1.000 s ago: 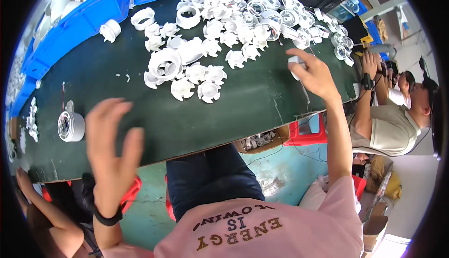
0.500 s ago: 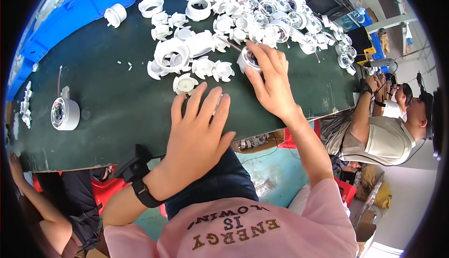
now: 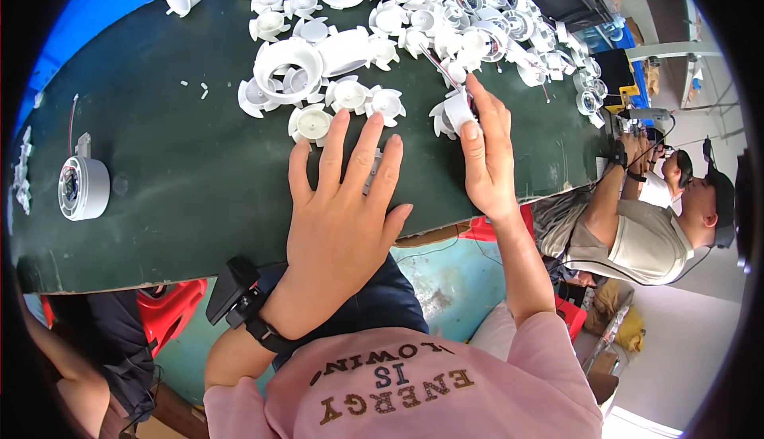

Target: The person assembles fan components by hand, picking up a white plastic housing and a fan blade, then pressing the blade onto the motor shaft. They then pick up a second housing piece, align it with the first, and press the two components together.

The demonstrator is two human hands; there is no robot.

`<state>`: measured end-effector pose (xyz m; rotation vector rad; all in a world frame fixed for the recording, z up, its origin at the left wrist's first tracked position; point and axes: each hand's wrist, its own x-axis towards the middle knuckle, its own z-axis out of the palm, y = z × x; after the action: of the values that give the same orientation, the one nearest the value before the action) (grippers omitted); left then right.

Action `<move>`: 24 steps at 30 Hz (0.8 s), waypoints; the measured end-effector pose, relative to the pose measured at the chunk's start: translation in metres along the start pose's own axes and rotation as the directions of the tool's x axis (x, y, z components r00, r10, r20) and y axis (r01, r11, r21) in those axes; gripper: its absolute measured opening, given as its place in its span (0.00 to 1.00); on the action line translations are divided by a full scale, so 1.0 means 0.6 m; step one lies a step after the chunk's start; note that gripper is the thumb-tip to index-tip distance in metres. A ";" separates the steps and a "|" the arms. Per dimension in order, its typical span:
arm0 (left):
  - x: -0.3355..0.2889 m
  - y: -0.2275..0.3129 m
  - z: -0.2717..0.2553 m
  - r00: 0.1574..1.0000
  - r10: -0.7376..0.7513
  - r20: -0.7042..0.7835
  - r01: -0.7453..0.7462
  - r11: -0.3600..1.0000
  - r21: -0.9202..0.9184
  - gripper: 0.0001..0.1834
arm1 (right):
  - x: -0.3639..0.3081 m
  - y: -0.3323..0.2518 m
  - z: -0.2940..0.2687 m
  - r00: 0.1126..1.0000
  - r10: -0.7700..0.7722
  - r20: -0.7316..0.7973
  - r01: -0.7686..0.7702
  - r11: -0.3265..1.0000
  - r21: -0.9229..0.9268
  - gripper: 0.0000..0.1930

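while your right hand (image 3: pixel 492 152) grips a white round housing (image 3: pixel 460 110) between thumb and fingers, your left hand (image 3: pixel 342 200) lies to its left with the palm down and the fingers spread wide. the housing is near the front of the green table (image 3: pixel 199 200), and a thin red wire (image 3: pixel 440 67) runs up from it toward the pile. white blades (image 3: pixel 440 120) show just left of the housing; you cannot tell from this view whether they are joined to it

under your left hand, a small pale piece (image 3: pixel 373 172) shows between the fingers, mostly hidden, so whether you press on it cannot be told. just beyond your left fingertips sit a fan wheel (image 3: pixel 310 123) with a disc-like middle and a second impeller (image 3: pixel 385 106), with a large white ring (image 3: pixel 288 71) behind them, lying over other bladed parts

farther back, the pile of white parts (image 3: pixel 430 9) spreads toward the black crate (image 3: pixel 553 1). well apart, at the left of the table, a round unit (image 3: pixel 86 188) stands with its own wire rising from it, and a few white scraps (image 3: pixel 204 90) lie between it and the ring. to your right, a co-worker (image 3: pixel 637 232) in a black cap sits beside the table
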<state>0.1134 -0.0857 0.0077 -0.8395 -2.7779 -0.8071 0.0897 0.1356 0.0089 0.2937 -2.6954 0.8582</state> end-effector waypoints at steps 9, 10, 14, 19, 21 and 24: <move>0.007 0.006 -0.014 1.000 0.021 0.006 -0.021 0.999 0.031 0.35 | 0.012 -0.020 0.001 0.987 -0.162 0.014 0.159 0.944 -0.289 0.22; 0.003 0.009 -0.014 1.000 0.001 -0.020 -0.002 1.000 -0.017 0.35 | 0.010 -0.017 -0.006 0.988 -0.145 0.052 0.154 0.957 -0.247 0.22; -0.006 0.022 -0.053 0.985 -0.071 -0.156 0.013 0.938 -0.345 0.37 | 0.022 -0.019 -0.015 0.992 -0.077 0.098 0.076 0.997 0.015 0.24; -0.043 0.031 -0.078 0.930 -0.361 0.075 0.024 -0.145 -0.989 0.36 | 0.001 -0.170 -0.013 0.919 -0.198 0.341 -0.059 0.785 0.616 0.37; -0.054 0.005 -0.081 0.925 -0.351 0.142 0.094 -0.151 -0.984 0.31 | 0.015 -0.180 0.009 0.832 -0.490 0.258 0.291 0.784 0.549 0.35; -0.066 -0.011 -0.087 0.900 -0.400 0.174 0.157 -0.075 -0.985 0.26 | 0.059 -0.169 0.010 0.959 -0.246 0.138 0.168 0.892 0.419 0.23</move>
<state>0.1414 -0.1370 0.0385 -0.0687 -1.6600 -2.9640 0.0839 0.0472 0.0699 0.7771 -2.5602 1.3768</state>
